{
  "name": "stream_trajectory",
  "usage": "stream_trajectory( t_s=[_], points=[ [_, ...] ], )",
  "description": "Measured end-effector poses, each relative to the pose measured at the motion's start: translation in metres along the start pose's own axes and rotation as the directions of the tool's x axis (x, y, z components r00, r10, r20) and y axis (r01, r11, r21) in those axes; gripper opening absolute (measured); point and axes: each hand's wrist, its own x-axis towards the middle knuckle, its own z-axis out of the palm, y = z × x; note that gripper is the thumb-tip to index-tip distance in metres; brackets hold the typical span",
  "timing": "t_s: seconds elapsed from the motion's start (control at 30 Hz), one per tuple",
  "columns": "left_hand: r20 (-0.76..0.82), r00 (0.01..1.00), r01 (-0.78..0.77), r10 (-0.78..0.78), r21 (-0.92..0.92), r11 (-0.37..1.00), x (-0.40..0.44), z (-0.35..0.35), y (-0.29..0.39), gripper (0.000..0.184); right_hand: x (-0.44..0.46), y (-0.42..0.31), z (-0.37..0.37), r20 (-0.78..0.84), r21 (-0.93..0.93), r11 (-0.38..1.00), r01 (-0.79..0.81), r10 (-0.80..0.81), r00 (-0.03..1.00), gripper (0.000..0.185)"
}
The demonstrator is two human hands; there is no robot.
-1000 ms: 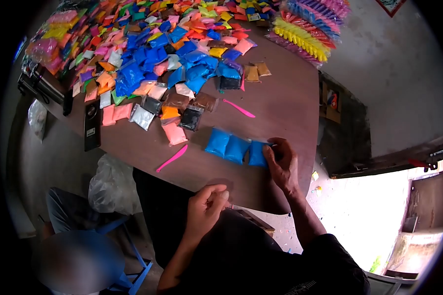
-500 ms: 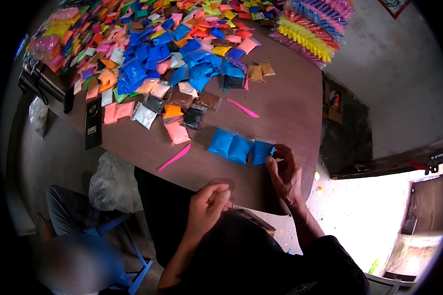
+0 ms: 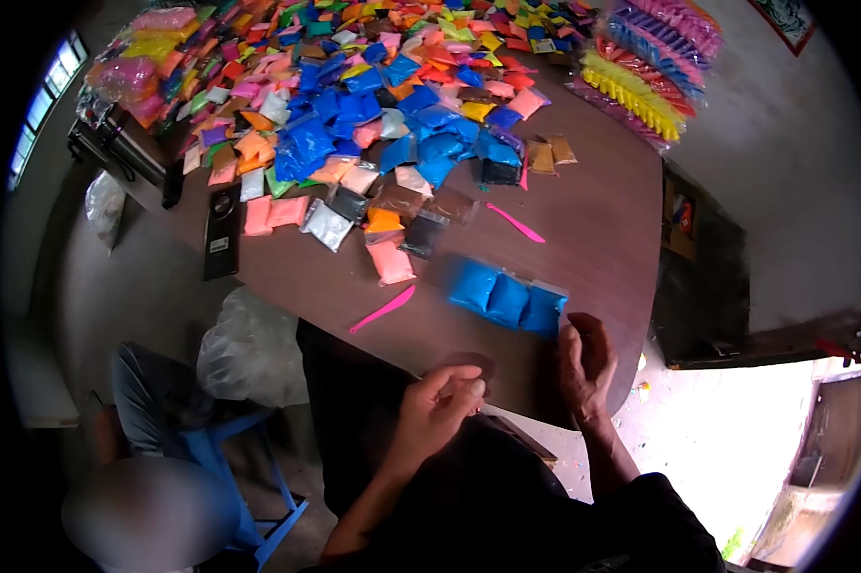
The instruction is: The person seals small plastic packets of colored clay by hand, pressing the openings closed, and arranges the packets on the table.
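Three blue packets [image 3: 508,298] lie side by side in a touching row on the brown table [image 3: 602,229]. Just off the row's right end is my right hand [image 3: 588,368], thumb and fingers apart, holding nothing. My left hand [image 3: 442,406] is closed at the table's front edge, thumb against curled fingers; whatever may be inside is hidden. A pink plastic knife [image 3: 382,308] lies left of the row, and another pink knife [image 3: 515,222] lies behind it. Behind the first knife are a salmon packet [image 3: 390,260] and a black packet [image 3: 424,233].
A large pile of colourful packets [image 3: 354,105] covers the back of the table. Bagged pink, blue and yellow items [image 3: 640,81] stand at the back right. A black box [image 3: 222,234] lies at the left edge. Another person [image 3: 148,401] is at lower left.
The third blue packet has moved left against the other two. My right hand has let go of it and drawn back slightly. The whole view has shifted, while my left hand stays closed.
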Motion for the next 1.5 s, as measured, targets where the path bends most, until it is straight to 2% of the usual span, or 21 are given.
stream_trajectory(
  t_s=[0.07, 0.1, 0.2, 0.23, 0.3, 0.4, 0.43, 0.5, 0.6, 0.77, 0.83, 0.93, 1.07, 1.13, 1.23, 1.3, 1.37, 1.4, 1.43, 1.47, 1.5],
  points=[
    [-0.060, 0.998, -0.012, 0.011, -0.017, 1.000, -0.001, 0.001, 0.008, 0.020, -0.007, 0.002, -0.002, -0.061, 0.006, 0.999, -0.037, 0.037, 0.997, 0.023],
    [-0.068, 0.998, -0.014, 0.014, -0.009, 1.000, -0.001, -0.004, 0.009, 0.020, -0.010, 0.006, -0.004, -0.066, -0.043, 0.999, 0.020, -0.023, 0.998, 0.021],
    [-0.256, 0.941, -0.134, 0.221, 0.316, 0.939, 0.002, -0.029, 0.012, 0.018, -0.021, 0.009, -0.010, -0.027, -0.079, 0.997, 0.010, -0.012, 1.000, 0.014],
    [-0.283, 0.899, -0.191, 0.333, 0.430, 0.882, 0.004, -0.040, 0.013, 0.018, -0.024, 0.008, -0.011, 0.061, -0.132, 0.979, 0.154, -0.147, 0.987, 0.011],
    [-0.361, 0.850, -0.218, 0.384, 0.424, 0.879, 0.011, -0.057, 0.025, 0.015, -0.029, -0.002, -0.003, 0.213, -0.164, 0.919, 0.359, -0.322, 0.922, 0.006],
    [-0.420, 0.813, -0.167, 0.403, 0.495, 0.853, 0.018, -0.076, 0.044, 0.013, -0.037, -0.021, 0.021, 0.308, 0.005, 0.954, 0.300, -0.287, 0.907, 0.003],
    [-0.421, 0.804, -0.177, 0.420, 0.504, 0.845, 0.022, -0.082, 0.050, 0.013, -0.034, -0.023, 0.028, 0.334, 0.042, 0.946, 0.321, -0.316, 0.888, 0.003],
    [-0.342, 0.747, -0.237, 0.570, 0.664, 0.709, 0.033, -0.092, 0.057, 0.015, -0.023, -0.035, 0.037, 0.369, 0.072, 0.929, 0.363, -0.363, 0.856, 0.013],
    [-0.374, 0.784, -0.133, 0.496, 0.680, 0.721, 0.045, -0.109, 0.061, 0.023, 0.000, -0.060, 0.045, 0.460, 0.090, 0.910, 0.404, -0.398, 0.794, 0.012],
    [-0.371, 0.760, -0.164, 0.534, 0.684, 0.710, 0.072, -0.125, 0.060, 0.026, 0.046, -0.087, 0.060, 0.490, -0.059, 0.900, 0.431, -0.350, 0.798, 0.011],
    [-0.342, 0.727, -0.236, 0.595, 0.689, 0.685, 0.083, -0.127, 0.056, 0.022, 0.075, -0.095, 0.068, 0.550, -0.190, 0.718, 0.669, -0.487, 0.679, 0.012],
    [-0.313, 0.716, -0.239, 0.623, 0.729, 0.641, 0.096, -0.132, 0.050, 0.022, 0.119, -0.108, 0.091, 0.466, -0.209, 0.627, 0.751, -0.611, 0.640, 0.012],
    [-0.301, 0.701, -0.182, 0.647, 0.801, 0.570, 0.106, -0.137, 0.042, 0.026, 0.172, -0.107, 0.124, 0.483, -0.293, 0.586, 0.756, -0.592, 0.646, 0.011],
    [-0.319, 0.649, -0.149, 0.690, 0.837, 0.527, 0.106, -0.134, 0.042, 0.025, 0.182, -0.107, 0.152, 0.491, -0.294, 0.393, 0.871, -0.720, 0.490, 0.016],
    [-0.339, 0.624, -0.161, 0.704, 0.826, 0.540, 0.108, -0.129, 0.045, 0.022, 0.188, -0.111, 0.184, 0.539, -0.394, 0.332, 0.857, -0.672, 0.508, 0.024],
    [-0.263, 0.592, -0.189, 0.762, 0.874, 0.449, 0.110, -0.134, 0.039, 0.030, 0.199, -0.095, 0.200, 0.593, -0.437, 0.294, 0.850, -0.616, 0.518, 0.043],
    [-0.135, 0.598, -0.179, 0.790, 0.938, 0.296, 0.107, -0.138, 0.041, 0.027, 0.200, -0.085, 0.213, 0.561, -0.516, 0.221, 0.828, -0.643, 0.521, 0.052],
    [-0.119, 0.624, -0.136, 0.773, 0.957, 0.256, 0.109, -0.146, 0.024, 0.026, 0.209, -0.073, 0.217, 0.588, -0.499, 0.106, 0.860, -0.688, 0.426, 0.052],
    [-0.212, 0.611, -0.178, 0.763, 0.902, 0.394, 0.107, -0.142, 0.032, 0.025, 0.203, -0.081, 0.217, 0.594, -0.484, 0.204, 0.851, -0.638, 0.491, 0.048],
    [-0.239, 0.588, -0.181, 0.773, 0.892, 0.414, 0.106, -0.139, 0.041, 0.025, 0.204, -0.093, 0.219, 0.566, -0.446, 0.105, 0.889, -0.737, 0.371, 0.047],
    [-0.262, 0.574, -0.196, 0.776, 0.876, 0.441, 0.104, -0.137, 0.048, 0.025, 0.199, -0.098, 0.216, 0.587, -0.407, 0.213, 0.888, -0.684, 0.433, 0.036]
  ],
)
